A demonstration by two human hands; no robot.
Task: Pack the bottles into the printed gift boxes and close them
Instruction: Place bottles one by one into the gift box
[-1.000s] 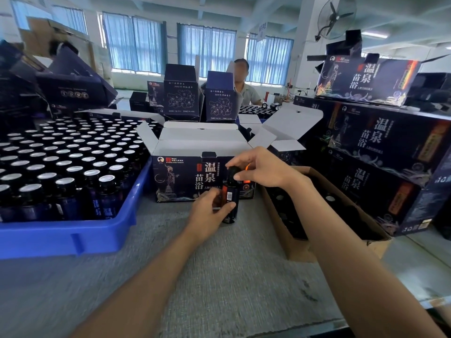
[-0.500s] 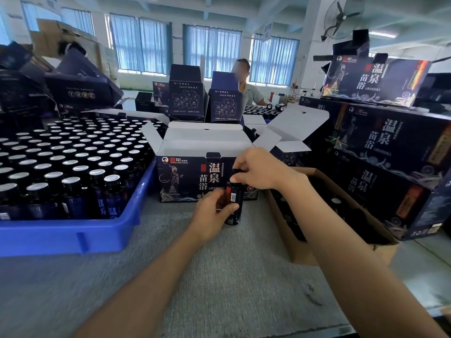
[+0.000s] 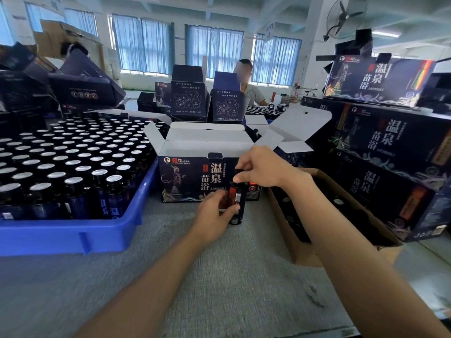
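Observation:
A small dark bottle [image 3: 237, 203] with a red label and a barcode stands upright just in front of an open printed gift box [image 3: 192, 180]. My left hand [image 3: 214, 213] grips the bottle's body from the left. My right hand [image 3: 262, 169] pinches its black cap from above. The box's white flaps stand open and its inside is hidden from here.
A blue tray [image 3: 73, 234] at the left holds several dark bottles with silver caps. A brown carton [image 3: 302, 245] with dark bottles lies at the right, next to stacked printed boxes [image 3: 390, 172]. More boxes and a seated person are behind. Grey table cloth lies in front.
Both hands keep hold of the same bottle in front of the box. The bottle has barely shifted; the view has tilted slightly.

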